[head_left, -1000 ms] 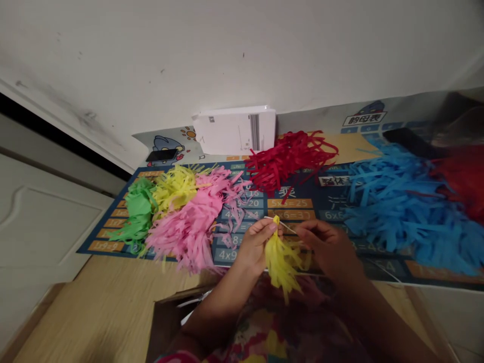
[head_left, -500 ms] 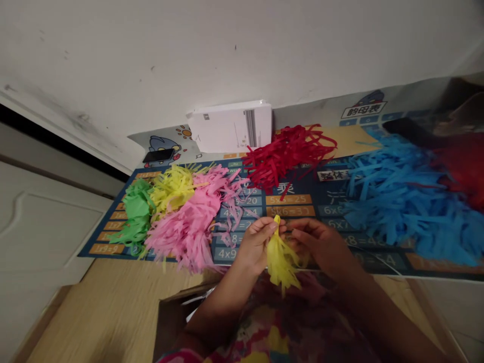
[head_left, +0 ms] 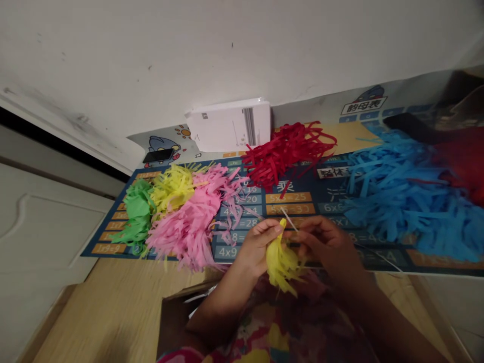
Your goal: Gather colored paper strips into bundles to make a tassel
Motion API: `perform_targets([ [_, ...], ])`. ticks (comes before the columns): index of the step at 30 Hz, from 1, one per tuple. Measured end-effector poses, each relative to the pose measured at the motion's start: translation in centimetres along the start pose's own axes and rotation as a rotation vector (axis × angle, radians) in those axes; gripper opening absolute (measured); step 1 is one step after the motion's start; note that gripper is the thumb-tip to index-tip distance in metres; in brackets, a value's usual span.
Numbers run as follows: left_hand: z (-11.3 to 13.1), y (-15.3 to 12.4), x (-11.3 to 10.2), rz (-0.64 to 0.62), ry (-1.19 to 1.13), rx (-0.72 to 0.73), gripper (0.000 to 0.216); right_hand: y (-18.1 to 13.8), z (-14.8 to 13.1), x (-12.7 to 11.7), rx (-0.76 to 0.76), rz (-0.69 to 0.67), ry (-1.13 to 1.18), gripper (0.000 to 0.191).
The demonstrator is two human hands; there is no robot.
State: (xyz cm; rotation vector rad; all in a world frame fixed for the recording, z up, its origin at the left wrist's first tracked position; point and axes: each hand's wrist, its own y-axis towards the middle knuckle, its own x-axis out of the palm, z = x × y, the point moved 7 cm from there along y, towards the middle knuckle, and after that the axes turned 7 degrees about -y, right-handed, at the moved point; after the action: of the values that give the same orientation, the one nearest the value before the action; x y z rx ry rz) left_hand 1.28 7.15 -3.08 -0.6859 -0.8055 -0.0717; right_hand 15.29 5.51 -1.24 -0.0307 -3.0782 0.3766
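Note:
Pinched in my left hand (head_left: 260, 247) is a yellow paper tassel (head_left: 280, 264), its twisted top poking up past the thumb and its fringe hanging down over the table's front edge. My right hand (head_left: 323, 242) is closed beside it, with a thin white strip (head_left: 289, 218) standing out from the fingertips toward the upper left. I cannot tell whether the strip touches the tassel. Both hands are above the front of a table mat (head_left: 242, 237) printed with times tables.
On the left lie green (head_left: 136, 214), yellow (head_left: 174, 187) and pink fringed paper (head_left: 189, 222). Red fringe (head_left: 285, 151) lies behind my hands, beside a white box (head_left: 231, 126). Blue fringe (head_left: 404, 201) spreads at the right. A cardboard box (head_left: 172, 322) stands below the table edge.
A white strip now shows at my right fingertips, where none was clear before. The yellow tassel has tilted slightly and shifted a little to the right with my left hand.

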Motion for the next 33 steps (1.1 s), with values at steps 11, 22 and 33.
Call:
perform_targets([
  [11, -0.1, 0.5, 0.3, 0.008, -0.007, 0.051, 0.041, 0.5, -1.4, -1.2, -0.28, 0.155, -0.429, 0.018],
  [22, -0.3, 0.8, -0.3, 0.006, -0.067, 0.084, 0.042, -2.0, -4.0, -1.6, -0.377, 0.345, -0.538, 0.02],
  [33, -0.2, 0.6, -0.4, -0.022, 0.015, 0.069, 0.041, -2.0, -3.2, -0.9, -0.402, 0.221, -0.562, 0.016],
])
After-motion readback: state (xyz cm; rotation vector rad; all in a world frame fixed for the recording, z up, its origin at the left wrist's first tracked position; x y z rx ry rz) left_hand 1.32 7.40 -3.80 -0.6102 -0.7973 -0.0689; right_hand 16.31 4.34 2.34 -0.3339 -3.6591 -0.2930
